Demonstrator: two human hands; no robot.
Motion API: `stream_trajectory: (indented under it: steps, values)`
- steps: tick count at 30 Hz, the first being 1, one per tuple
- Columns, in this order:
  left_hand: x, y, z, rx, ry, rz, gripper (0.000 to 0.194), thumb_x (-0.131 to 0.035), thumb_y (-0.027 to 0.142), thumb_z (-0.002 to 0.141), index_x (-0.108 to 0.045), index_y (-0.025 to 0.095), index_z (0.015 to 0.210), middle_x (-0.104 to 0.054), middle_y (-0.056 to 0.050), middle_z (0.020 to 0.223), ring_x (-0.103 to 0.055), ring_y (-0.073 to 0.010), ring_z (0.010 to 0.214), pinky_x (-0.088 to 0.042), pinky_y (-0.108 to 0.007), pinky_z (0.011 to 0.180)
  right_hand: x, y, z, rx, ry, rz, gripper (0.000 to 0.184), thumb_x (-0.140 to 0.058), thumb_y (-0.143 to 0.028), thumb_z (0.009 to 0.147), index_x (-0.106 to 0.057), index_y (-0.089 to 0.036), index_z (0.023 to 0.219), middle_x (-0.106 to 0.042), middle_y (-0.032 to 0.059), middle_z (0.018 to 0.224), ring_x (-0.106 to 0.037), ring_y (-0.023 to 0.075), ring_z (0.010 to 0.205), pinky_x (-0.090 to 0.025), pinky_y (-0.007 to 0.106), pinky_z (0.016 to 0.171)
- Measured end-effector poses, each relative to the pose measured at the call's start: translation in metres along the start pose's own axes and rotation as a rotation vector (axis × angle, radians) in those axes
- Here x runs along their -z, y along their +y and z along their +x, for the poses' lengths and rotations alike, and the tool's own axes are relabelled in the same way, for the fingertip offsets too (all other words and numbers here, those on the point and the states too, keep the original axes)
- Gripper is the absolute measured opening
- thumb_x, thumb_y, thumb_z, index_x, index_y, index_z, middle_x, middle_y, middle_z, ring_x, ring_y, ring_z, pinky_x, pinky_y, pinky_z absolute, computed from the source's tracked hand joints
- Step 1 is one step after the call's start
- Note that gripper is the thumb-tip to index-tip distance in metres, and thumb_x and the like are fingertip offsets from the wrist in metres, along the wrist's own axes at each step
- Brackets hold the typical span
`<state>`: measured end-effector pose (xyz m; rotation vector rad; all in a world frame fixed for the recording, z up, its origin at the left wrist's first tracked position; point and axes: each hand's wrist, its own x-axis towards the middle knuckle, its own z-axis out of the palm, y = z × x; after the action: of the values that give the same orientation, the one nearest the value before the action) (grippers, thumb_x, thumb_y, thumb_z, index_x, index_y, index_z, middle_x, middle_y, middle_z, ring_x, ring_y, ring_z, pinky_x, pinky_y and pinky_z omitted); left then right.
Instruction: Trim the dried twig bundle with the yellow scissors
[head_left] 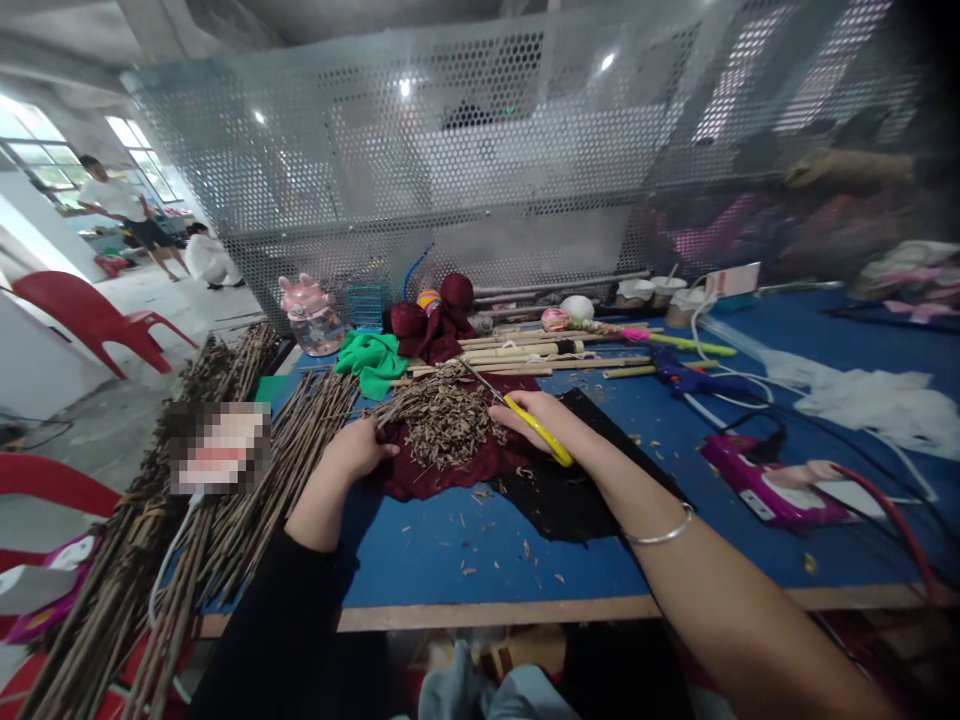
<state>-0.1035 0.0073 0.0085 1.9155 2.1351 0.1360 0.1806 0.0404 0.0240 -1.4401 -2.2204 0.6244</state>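
Note:
My right hand (529, 415) grips yellow-handled scissors (538, 430), their metal blades pointing left over a heap of dried leaves (446, 420). That heap rests on a dark red cloth (409, 475), with a black cloth (547, 500) beside it. At the left edge of the leaves, my left hand (356, 450) is closed round thin dried stalks (381, 408); its fingers are partly hidden. Left of it lie long, bare dried stalks (289, 465).
Leafy stalks (187, 400) pile at the left. Behind the cloth are bamboo sticks (517, 355), a green cloth (371, 362) and a pink jar (311, 320). A purple power strip (772, 485), cables and a blue glue gun (679, 375) lie right. A perforated metal screen (450, 150) stands behind.

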Motion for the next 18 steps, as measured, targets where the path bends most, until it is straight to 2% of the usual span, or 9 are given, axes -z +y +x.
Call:
stream_trajectory:
  steps: [5, 7, 10, 13, 18]
  values:
    - [0.013, 0.012, -0.012, -0.042, 0.030, -0.118, 0.034, -0.056, 0.052, 0.067, -0.062, 0.019, 0.071, -0.063, -0.004, 0.064, -0.056, -0.0173, 0.060, -0.032, -0.024, 0.051, 0.004, 0.003, 0.001, 0.013, -0.007, -0.037, 0.046, -0.044, -0.064, 0.072, -0.049, -0.019, 0.068, -0.049, -0.0025, 0.056, -0.041, 0.0103, 0.051, -0.029, 0.021, 0.050]
    - [0.016, 0.019, -0.021, -0.084, -0.025, -0.140, 0.033, -0.057, 0.052, 0.066, -0.063, 0.019, 0.065, -0.061, -0.003, 0.058, -0.055, -0.0163, 0.056, -0.032, -0.024, 0.050, 0.006, 0.005, 0.001, 0.030, -0.001, -0.040, 0.045, -0.043, -0.063, 0.074, -0.047, -0.019, 0.068, -0.048, -0.0028, 0.057, -0.041, 0.0107, 0.052, -0.029, 0.021, 0.051]
    - [0.012, 0.030, -0.032, -0.123, -0.099, -0.081, 0.025, -0.063, 0.047, 0.062, -0.065, 0.021, 0.062, -0.061, -0.002, 0.056, -0.055, -0.0167, 0.055, -0.032, -0.024, 0.052, 0.007, 0.006, 0.001, 0.040, 0.005, -0.046, 0.045, -0.042, -0.063, 0.075, -0.044, -0.020, 0.066, -0.047, -0.0028, 0.056, -0.041, 0.0109, 0.053, -0.030, 0.021, 0.052]
    - [0.003, 0.035, -0.038, -0.102, -0.064, 0.002, 0.019, -0.066, 0.039, 0.060, -0.065, 0.021, 0.065, -0.064, -0.005, 0.065, -0.058, -0.0193, 0.062, -0.032, -0.025, 0.053, 0.007, 0.004, 0.000, 0.030, -0.004, -0.044, 0.045, -0.042, -0.064, 0.074, -0.044, -0.020, 0.067, -0.049, -0.0020, 0.059, -0.041, 0.0109, 0.053, -0.030, 0.021, 0.052]
    - [-0.002, 0.034, -0.039, -0.144, -0.092, 0.051, 0.016, -0.057, 0.033, 0.068, -0.065, 0.019, 0.069, -0.065, -0.008, 0.070, -0.059, -0.0188, 0.066, -0.033, -0.024, 0.054, 0.005, 0.001, -0.001, 0.063, 0.004, -0.036, 0.046, -0.042, -0.064, 0.074, -0.048, -0.019, 0.070, -0.049, -0.0018, 0.058, -0.040, 0.0104, 0.052, -0.029, 0.022, 0.051]
